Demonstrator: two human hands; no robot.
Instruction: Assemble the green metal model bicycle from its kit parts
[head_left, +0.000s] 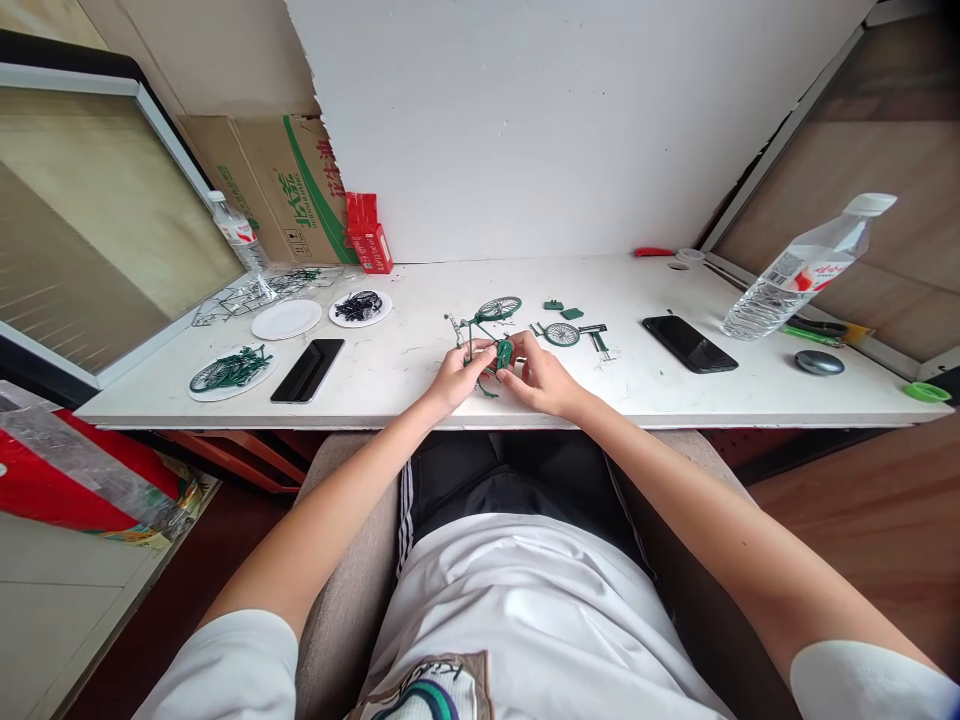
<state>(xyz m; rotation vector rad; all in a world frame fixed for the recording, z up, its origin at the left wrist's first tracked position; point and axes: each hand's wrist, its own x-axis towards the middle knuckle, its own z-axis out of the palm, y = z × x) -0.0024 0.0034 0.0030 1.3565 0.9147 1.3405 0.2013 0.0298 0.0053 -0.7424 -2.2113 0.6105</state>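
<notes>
Near the front edge of the white table, my left hand has its fingers closed on a small green model bicycle, whose spoked wheel points away from me. My right hand pinches a small green part against the bicycle's near end. The fingertips of both hands almost meet there. Just right of the hands lie a loose wheel and a dark frame piece. Two small green pieces rest behind them.
Left are a plate of green parts, a plate of black parts, a bare white plate and a phone. Right are a black phone, a water bottle and a round silver object.
</notes>
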